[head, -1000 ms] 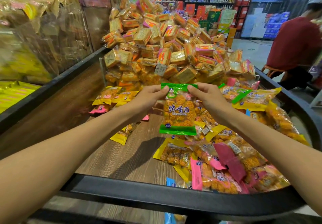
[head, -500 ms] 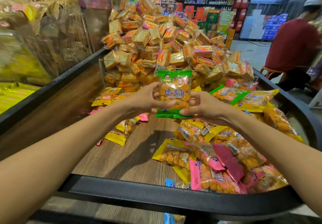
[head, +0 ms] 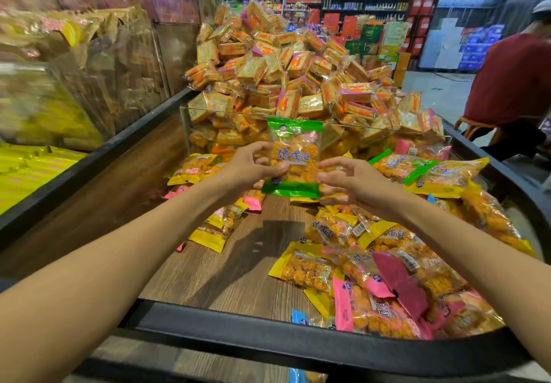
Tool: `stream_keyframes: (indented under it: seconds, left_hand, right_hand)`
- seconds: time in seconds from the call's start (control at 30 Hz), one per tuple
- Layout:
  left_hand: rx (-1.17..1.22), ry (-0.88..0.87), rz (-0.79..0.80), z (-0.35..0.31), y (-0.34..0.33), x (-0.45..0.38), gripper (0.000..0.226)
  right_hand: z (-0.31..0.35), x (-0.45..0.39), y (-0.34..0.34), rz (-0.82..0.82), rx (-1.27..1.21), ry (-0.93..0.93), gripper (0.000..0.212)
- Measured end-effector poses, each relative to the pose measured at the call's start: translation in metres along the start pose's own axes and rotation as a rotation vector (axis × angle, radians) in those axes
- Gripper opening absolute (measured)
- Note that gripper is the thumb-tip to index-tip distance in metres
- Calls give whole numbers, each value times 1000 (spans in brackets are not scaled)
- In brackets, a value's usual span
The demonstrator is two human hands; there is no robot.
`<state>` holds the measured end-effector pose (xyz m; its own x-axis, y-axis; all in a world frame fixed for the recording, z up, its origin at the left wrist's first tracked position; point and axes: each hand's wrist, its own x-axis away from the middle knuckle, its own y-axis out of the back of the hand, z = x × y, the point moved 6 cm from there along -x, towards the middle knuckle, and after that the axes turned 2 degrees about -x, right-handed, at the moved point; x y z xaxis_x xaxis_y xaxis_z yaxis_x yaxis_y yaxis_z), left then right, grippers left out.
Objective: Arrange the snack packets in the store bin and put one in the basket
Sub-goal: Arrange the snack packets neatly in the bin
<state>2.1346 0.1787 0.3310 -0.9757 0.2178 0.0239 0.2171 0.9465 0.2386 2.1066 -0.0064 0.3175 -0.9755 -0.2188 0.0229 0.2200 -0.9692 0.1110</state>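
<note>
Held thing: green-edged snack packet (head: 293, 159), upright in the air above the wooden floor of the store bin (head: 226, 266), in front of the clear divider (head: 357, 127)
Long axis: top to bottom, green header up, green bottom seal tilted slightly toward the right hand
Left hand (head: 250, 165): thumb and fingers pinch the packet's lower left edge
Right hand (head: 346, 177): fingertips curl onto the lower right corner and bottom seal, other fingers arched loosely
Nearer hand: both are on it, so either could carry it; the loose packets (head: 384, 281) lie mostly on the right-hand side, nearer the right hand
Basket: not in view, so which way the packet must travel cannot be told
Against a second ago: the packet then hung from its top edge, pinched at both upper corners; now the grip is at the bottom, the packet stands higher against the heaped biscuit packs (head: 286, 69), and the bottom seal has folded forward
</note>
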Motion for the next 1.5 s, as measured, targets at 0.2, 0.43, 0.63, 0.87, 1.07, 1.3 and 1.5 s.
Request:
stream_keyframes:
  seconds: [0.2,0.43,0.63,0.87,1.07,1.3,1.5]
  left_hand:
    - [-175,63,-267,35,74,-23,38]
    - [-720,265,-281,91,137,-51,51]
    - [-1025,255,-297,112,140,-65,53]
    - [-1299,-139,-325,80,91,-57,44]
    - [-1074,-351,354,57,-68,-25,40]
    - [-923,-62,375,73,-116,-64,41]
    - [-599,154,360,92,-128,-73,34]
  right_hand:
    - [8,2,21,-166,858,221,26]
    - [13,3,33,-184,1017,270,27]
    - [24,4,48,-254,1145,328,36]
    - [22,5,47,-222,1177,303,36]
    - [22,8,49,-222,1179,302,35]
    - [20,6,56,-241,1213,290,35]
    - [16,0,56,-209,1244,271,36]
